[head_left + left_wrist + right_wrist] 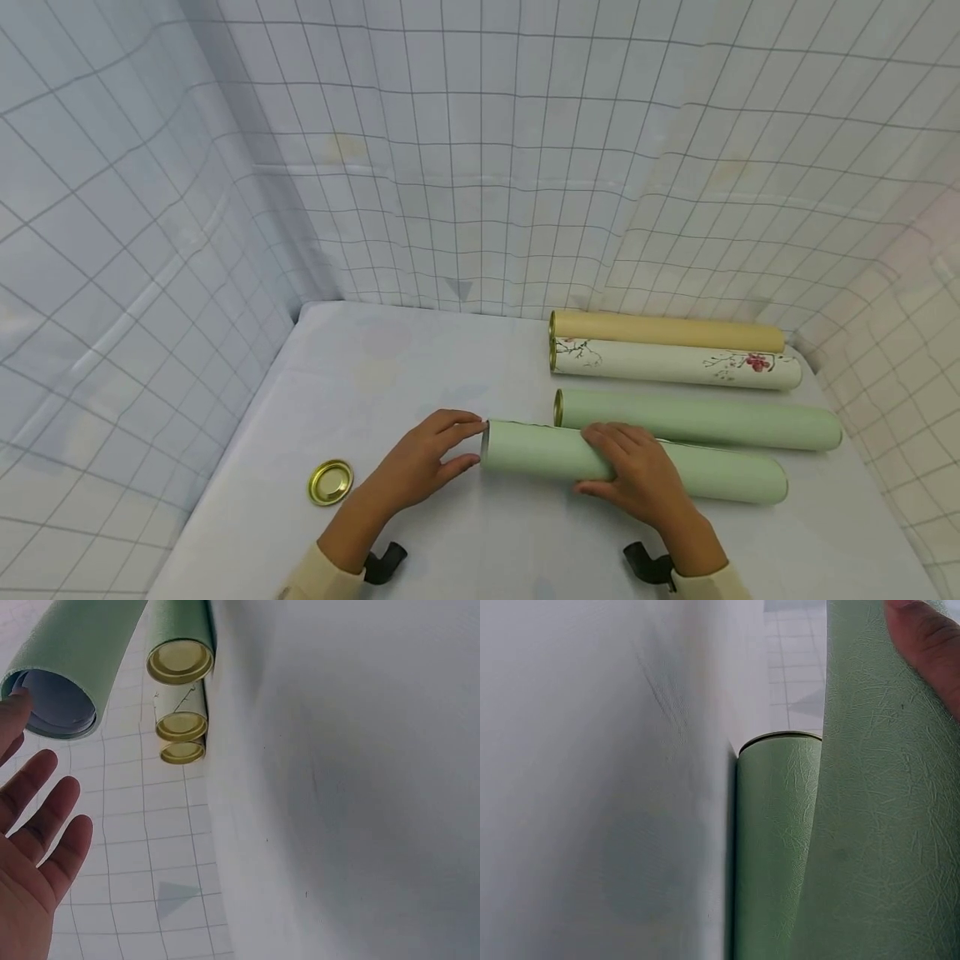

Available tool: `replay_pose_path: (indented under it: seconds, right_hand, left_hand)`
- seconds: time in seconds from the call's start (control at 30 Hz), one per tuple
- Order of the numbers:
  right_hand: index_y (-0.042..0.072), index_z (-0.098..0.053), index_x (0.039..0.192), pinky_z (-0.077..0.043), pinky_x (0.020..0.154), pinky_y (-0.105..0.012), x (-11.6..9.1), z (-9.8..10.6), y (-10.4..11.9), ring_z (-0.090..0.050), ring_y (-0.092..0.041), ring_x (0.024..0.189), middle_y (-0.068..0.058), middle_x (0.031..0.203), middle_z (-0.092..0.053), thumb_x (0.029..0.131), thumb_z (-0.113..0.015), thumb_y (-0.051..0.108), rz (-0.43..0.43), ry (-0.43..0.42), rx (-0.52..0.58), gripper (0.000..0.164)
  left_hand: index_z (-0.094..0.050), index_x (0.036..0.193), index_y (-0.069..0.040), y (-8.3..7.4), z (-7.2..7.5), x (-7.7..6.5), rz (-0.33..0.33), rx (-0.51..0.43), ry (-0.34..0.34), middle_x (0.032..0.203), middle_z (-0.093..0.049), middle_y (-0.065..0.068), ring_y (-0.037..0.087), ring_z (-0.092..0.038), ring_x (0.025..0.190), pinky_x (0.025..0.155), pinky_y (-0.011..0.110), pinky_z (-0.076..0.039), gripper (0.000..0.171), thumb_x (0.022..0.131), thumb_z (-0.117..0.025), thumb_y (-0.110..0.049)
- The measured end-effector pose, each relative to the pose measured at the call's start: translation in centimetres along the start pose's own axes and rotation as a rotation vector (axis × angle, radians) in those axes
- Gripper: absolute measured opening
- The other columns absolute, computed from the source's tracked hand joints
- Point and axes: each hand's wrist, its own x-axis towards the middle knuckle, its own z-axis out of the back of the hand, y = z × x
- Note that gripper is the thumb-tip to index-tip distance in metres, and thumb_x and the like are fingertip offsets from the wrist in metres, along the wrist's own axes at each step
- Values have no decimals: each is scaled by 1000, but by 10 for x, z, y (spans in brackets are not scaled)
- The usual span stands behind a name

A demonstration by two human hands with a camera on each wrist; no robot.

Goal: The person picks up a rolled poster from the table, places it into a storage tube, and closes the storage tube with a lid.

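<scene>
A light green cardboard tube (528, 452) lies slanted in front of me, its left end uncapped. My right hand (641, 473) grips it around the middle, fingers over the top and thumb on the near side. At the uncapped end is my left hand (420, 458), its fingers spread and loosely bent. In the left wrist view one fingertip reaches the rim of the green tube (82, 712), whose inside looks pale grey. A round gold metal lid (330, 482) rests on the table left of my left hand.
Behind the held tube lies a second green tube (697, 419) with a gold end. Farther back are a white tube with blossom print (660, 363) and a tan tube (667, 330). White gridded cloth (465, 167) walls in the white table (360, 358).
</scene>
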Motion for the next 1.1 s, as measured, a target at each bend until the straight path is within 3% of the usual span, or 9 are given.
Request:
replay_pose_path:
  seconds: [0.13,0.4,0.63,0.8,0.93,1.1]
  right_hand:
    - [9,-67,123,-52,84,-48,2,2,3,-64,-27,103,-6,114,-70,58,-88,52,-9,11,-2,81]
    - [8,-67,122,-52,84,-48,3,3,3,-65,-28,102,-7,114,-70,57,-88,52,3,-2,2,81]
    - [9,-66,123,-52,85,-47,2,3,3,-65,-27,102,-6,114,-70,64,-84,57,0,1,8,78]
    - [9,-66,123,-52,84,-47,2,1,2,-65,-27,102,-5,113,-70,72,-76,65,12,-13,6,76]
    - [9,-66,123,-52,84,-47,1,1,2,-65,-27,101,-6,113,-70,64,-83,58,16,-12,2,79]
    - [9,-66,122,-52,85,-48,1,2,2,-65,-28,101,-6,113,-70,60,-86,54,15,-16,8,80]
  left_hand:
    - [-65,128,-11,5,8,-8,18,8,-12,126,-60,2,19,-57,117,93,34,-53,50,82,-83,-16]
    - [-65,126,-12,21,31,-39,131,73,-11,126,-60,1,19,-58,116,91,36,-54,49,82,-84,-18]
    - [-67,123,-10,40,47,-77,195,133,-10,121,-62,1,22,-60,111,86,40,-55,48,79,-85,-16]
    - [-67,122,-8,51,55,-108,324,123,8,121,-63,0,23,-60,111,85,42,-55,43,82,-83,-14]
    - [-67,123,-9,58,61,-125,393,112,14,121,-62,-2,22,-60,111,87,42,-54,43,83,-82,-14]
    - [-66,124,-7,63,68,-134,421,78,9,121,-63,-1,26,-59,114,90,43,-51,44,83,-81,-14]
